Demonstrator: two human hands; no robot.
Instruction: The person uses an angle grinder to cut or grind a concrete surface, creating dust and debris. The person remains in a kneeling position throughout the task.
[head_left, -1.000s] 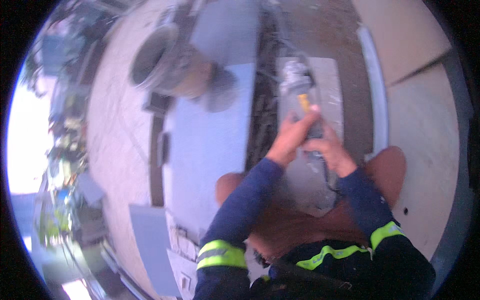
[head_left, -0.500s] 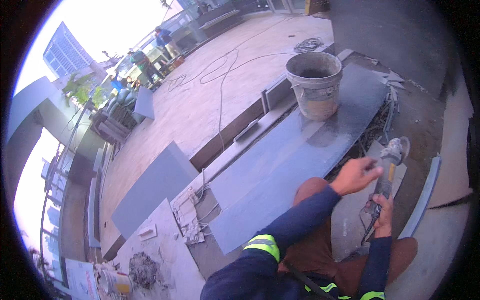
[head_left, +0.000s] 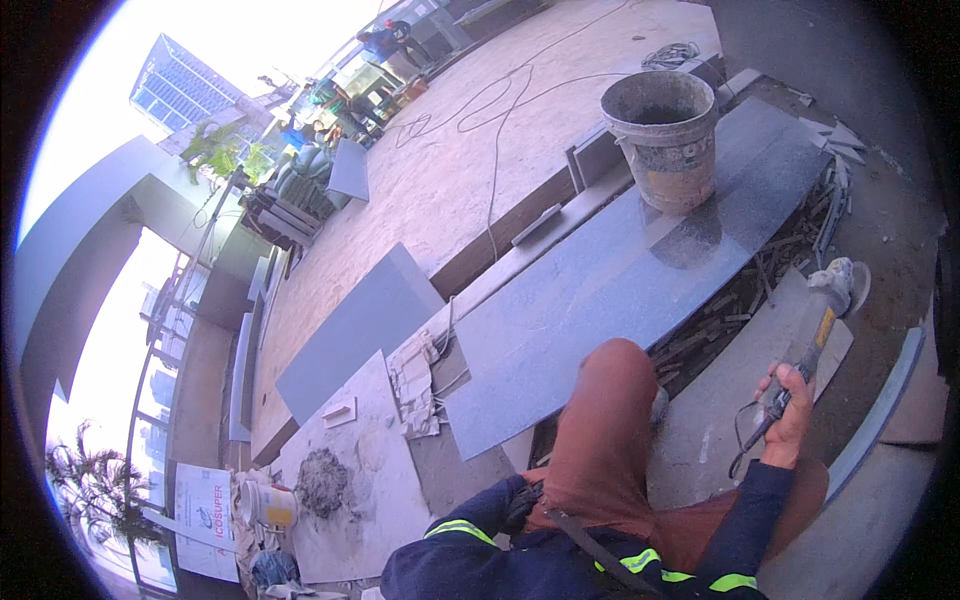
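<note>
Head view shows the right hand (head_left: 788, 408) wrapped firmly round the rear of an angle grinder (head_left: 810, 335), fingers closed, the tool's head tilted up and away over the edge of a pale slab (head_left: 705, 425). The left hand is hidden beside the raised knee (head_left: 612, 395), so I cannot tell what it grips.

One-handed, the grinder could twist or kick if its disc (head_left: 861, 287) caught an edge; no guard is clearly visible, and whether the disc spins cannot be told. The power cord (head_left: 752, 446) loops close to the wrist and could snag. Loose offcuts (head_left: 690, 348) beside the slab could shift underfoot.

A long grey panel (head_left: 590, 315) lies left of the offcuts, dusty and darkened with damp round a grimy bucket (head_left: 660, 150) standing upright on it. Beyond spreads a rough concrete floor (head_left: 400, 210), crossed by cables. A mortar heap (head_left: 325, 483) sits on a board at lower left; co-workers stand far off, with a tower block behind.
</note>
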